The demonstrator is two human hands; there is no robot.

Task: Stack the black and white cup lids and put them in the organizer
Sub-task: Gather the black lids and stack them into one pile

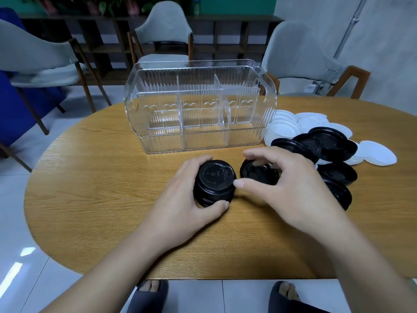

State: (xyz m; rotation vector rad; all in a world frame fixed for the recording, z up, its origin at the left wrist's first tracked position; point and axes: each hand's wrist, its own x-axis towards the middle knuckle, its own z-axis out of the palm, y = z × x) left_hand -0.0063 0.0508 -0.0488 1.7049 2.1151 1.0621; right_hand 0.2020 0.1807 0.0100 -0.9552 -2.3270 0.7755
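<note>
Near the table's (94, 177) front edge, the left hand (180, 211) grips a stack of black lids (214, 180); the right hand (291, 188) pinches one black lid (257, 173) beside it. An empty clear organizer (200, 107) stands behind.

Table (94, 199) bare left of organizer (198, 105); loose lids (334, 145) crowd right side.
</note>
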